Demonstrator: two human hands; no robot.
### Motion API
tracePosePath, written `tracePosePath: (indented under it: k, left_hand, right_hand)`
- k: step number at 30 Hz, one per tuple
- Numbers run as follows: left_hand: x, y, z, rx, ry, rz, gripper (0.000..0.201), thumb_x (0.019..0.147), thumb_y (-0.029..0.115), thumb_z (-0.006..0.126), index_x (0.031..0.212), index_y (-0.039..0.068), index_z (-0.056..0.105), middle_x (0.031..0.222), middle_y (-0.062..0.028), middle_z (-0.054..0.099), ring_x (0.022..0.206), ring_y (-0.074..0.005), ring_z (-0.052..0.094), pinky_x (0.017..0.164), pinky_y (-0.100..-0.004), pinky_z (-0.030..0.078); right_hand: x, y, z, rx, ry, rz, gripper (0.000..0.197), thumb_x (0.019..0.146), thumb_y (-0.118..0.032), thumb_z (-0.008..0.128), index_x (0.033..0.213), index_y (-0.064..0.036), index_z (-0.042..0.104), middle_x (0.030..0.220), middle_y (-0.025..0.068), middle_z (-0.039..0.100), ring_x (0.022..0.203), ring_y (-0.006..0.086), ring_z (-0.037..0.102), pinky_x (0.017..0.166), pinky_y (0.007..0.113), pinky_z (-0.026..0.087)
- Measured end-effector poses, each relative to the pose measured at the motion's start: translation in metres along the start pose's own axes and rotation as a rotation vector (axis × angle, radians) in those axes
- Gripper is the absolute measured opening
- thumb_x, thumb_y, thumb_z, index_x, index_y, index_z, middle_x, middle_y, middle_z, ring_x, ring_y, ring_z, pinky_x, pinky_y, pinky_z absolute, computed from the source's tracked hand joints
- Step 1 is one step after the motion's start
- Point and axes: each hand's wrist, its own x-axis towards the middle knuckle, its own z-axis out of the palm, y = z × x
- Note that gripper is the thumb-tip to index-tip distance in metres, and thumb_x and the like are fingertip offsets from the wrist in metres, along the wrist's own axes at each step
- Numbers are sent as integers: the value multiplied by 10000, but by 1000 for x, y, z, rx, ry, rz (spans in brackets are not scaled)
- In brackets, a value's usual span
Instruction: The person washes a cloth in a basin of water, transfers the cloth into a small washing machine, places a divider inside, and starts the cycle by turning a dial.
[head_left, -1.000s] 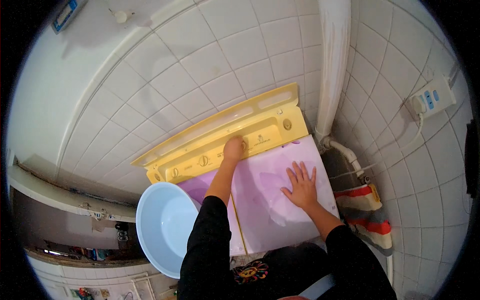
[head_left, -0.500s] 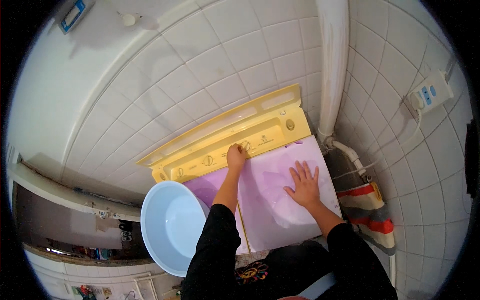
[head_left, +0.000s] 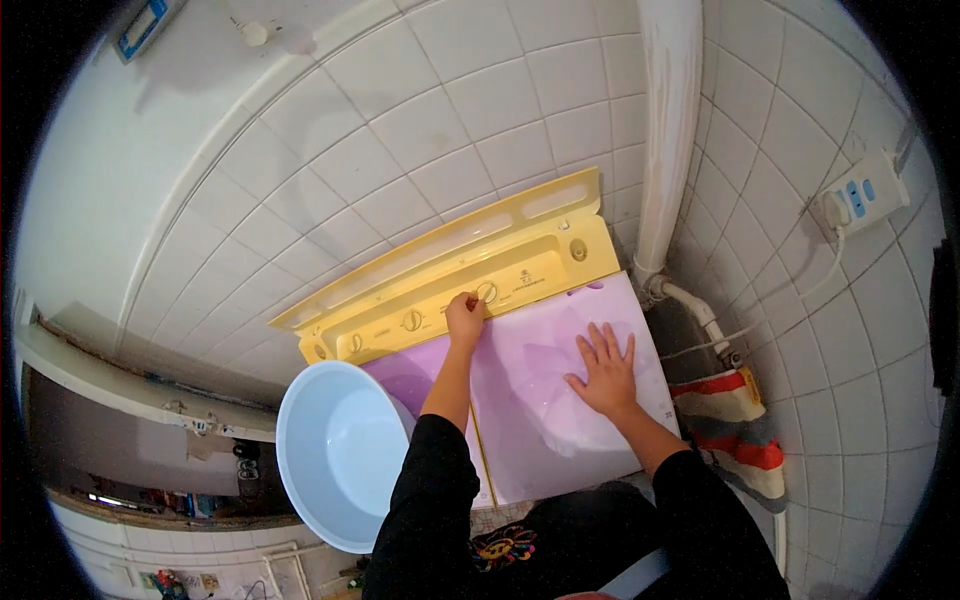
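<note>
A twin-tub washing machine with a yellow control panel and a pale purple top stands against the tiled wall. Close beside the right-hand round knob is my left hand, its fingers curled together with nothing visible in them. That knob shows whole; whether a fingertip still touches its edge is hard to tell. Two more knobs, a middle knob and a left knob, sit farther left on the panel. My right hand lies flat, fingers spread, on the right-hand lid.
A light blue basin rests at the machine's left, partly over its top. At the right are a white vertical pipe, a striped cloth and a wall socket with a plugged-in cord. A doorway sill lies left.
My left hand has drawn slightly left and back from the right-hand knob, uncovering it. My right hand stays flat on the lid. The whole view has shifted a little.
</note>
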Motion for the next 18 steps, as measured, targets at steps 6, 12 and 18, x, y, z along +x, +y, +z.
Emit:
tracePosePath:
  k: [6,12,18]
  left_hand:
    - [1,-14,1,-116,36,15,142,706,53,657,821,-27,635,739,-151,624,650,-230,612,626,-310,489]
    - [0,-11,5,-135,30,-2,144,706,36,643,837,-23,636,737,-148,622,643,-230,606,630,-306,490]
    - [2,-17,4,-114,41,23,177,714,13,600,885,-16,635,723,-146,614,626,-233,588,611,-318,477]
  right_hand:
    - [0,-3,-1,-10,4,-16,670,788,-508,530,1311,-107,406,1419,110,260,1332,298,180,1040,608,48]
    - [1,-1,2,-20,-3,-3,678,785,-506,541,1313,-105,401,1422,109,255,1333,297,176,1040,609,53]
    - [1,-5,2,2,4,-8,677,781,-500,548,1314,-108,404,1424,112,260,1337,292,171,1046,596,43]
